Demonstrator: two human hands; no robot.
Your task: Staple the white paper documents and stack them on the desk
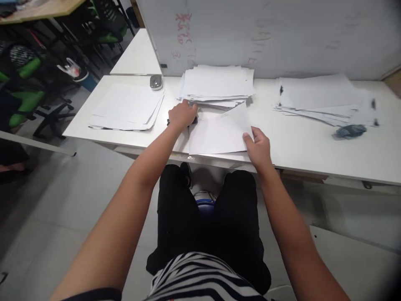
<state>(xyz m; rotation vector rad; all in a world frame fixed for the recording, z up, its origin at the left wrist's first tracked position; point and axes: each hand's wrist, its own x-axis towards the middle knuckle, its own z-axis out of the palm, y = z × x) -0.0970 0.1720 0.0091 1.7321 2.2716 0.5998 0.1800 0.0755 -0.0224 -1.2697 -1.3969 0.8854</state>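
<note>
My left hand (181, 114) is closed over a small black object (194, 120) on the white table (300, 142), just in front of a tall stack of white paper (217, 83). What the black object is I cannot make out. My right hand (258, 146) rests on the right edge of a few loose white sheets (216, 133) near the table's front edge, thumb on top and fingers curled at the paper's edge.
A flat pile of sheets (127, 108) lies at the left, a small silver device (156, 82) behind it. A spread pile with black clips (319, 98) and a dark stapler-like thing (349, 131) lie at the right. A whiteboard (282, 33) stands behind. Green office chairs (25, 92) stand left.
</note>
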